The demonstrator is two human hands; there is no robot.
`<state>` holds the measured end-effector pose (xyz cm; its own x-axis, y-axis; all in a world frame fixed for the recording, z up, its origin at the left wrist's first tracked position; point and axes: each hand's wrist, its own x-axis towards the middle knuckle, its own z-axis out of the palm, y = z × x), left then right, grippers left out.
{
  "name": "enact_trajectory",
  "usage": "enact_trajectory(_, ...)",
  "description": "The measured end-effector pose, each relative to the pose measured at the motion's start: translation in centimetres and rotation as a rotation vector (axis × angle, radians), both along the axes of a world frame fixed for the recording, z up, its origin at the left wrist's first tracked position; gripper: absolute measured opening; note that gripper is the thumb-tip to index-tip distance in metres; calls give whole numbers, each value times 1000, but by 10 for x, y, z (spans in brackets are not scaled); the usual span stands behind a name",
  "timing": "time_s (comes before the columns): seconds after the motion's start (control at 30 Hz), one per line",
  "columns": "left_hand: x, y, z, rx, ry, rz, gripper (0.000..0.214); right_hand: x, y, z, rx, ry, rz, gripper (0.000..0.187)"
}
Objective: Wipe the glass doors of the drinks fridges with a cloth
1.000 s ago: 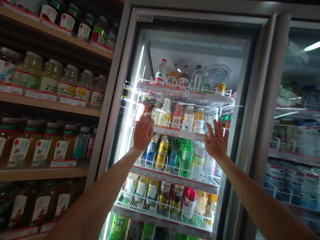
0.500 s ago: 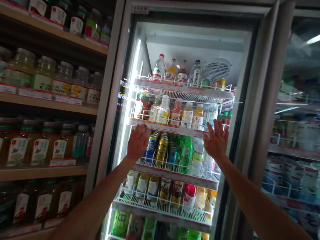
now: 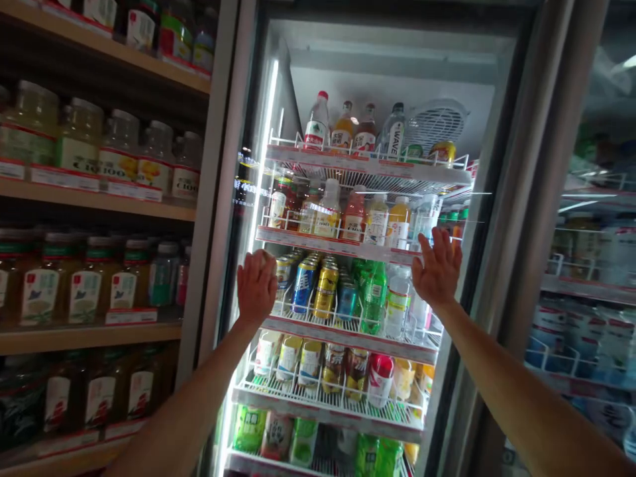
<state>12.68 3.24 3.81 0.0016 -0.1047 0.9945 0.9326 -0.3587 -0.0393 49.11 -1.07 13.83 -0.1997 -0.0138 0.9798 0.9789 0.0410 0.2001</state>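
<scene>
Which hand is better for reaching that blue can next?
Probably the left hand: it looks nearer the blue can, while the right hand is past the green bottle. Glass may be in the way.

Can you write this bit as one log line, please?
left hand: open, before fridge | right hand: open, before fridge | contact: unclear | beyond: cans, bottles

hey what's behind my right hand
A fridge shelf reaches behind your right hand, with a pale bottle partly visible above it. Whatever the hand covers there can't be seen.
</scene>
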Motion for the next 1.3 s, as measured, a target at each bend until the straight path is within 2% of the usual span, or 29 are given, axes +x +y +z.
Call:
enact_trajectory(0.07, 3, 0, -3, 24, -76, -6, 53, -6, 1, -2, -5, 40, 2, 52)
enact_trajectory(0.1, 15, -3, -6, 28, -11, -22, 54, -10, 2, -4, -4, 73, 3, 53)
enact_trajectory(0.23, 79, -18, -27, 14, 572, -101, 49, -18, 4, -12, 11, 156, 0, 55)
enact_trajectory(0.3, 85, -20, -33, 14, 686, -128, 42, -16, 4, -14, 11, 121, -8, 55)
enact_trajectory(0.37, 64, -14, -29, 11, 592, -126, 39, -14, 4, -16, 16, 88, -19, 55)
enact_trajectory(0.47, 18, 0, -10, 14, 224, -91, 43, -15, 4, -18, 25, 100, -28, 55)
enact_trajectory(0.53, 6, 5, 1, 49, -16, -92, 47, -21, 6, -21, 29, 151, -27, 55)
enact_trajectory(0.57, 9, 5, 4, 68, -59, -99, 49, -24, 6, -23, 33, 183, -24, 55)
enact_trajectory(0.63, 29, 0, 4, 87, 72, -117, 50, -29, 8, -27, 33, 222, -16, 57)
enact_trajectory(0.73, 62, -9, -3, 52, 551, -132, 50, -29, 9, -33, 28, 186, 5, 61)
enact_trajectory(0.8, 62, -9, -1, 28, 679, -133, 47, -26, 9, -35, 35, 153, 17, 60)
enact_trajectory(0.87, 44, -5, 13, 11, 547, -132, 44, -24, 9, -35, 40, 147, 19, 60)
enact_trajectory(0.97, 11, 4, 45, 13, 99, -127, 41, -25, 8, -35, 42, 161, 3, 58)
enact_trajectory(1.03, 9, 6, 61, 41, -103, -125, 41, -26, 7, -35, 43, 163, -7, 57)
enact_trajectory(1.07, 16, 5, 65, 57, -106, -126, 41, -27, 7, -35, 46, 162, -7, 57)
enact_trajectory(1.1, 27, 4, 66, 67, -33, -127, 42, -27, 7, -35, 48, 160, -5, 56)
enact_trajectory(1.23, 76, -6, 49, 41, 572, -126, 43, -26, 8, -36, 47, 154, 16, 56)
enact_trajectory(1.3, 77, -7, 44, 30, 639, -116, 41, -25, 9, -36, 45, 153, 22, 56)
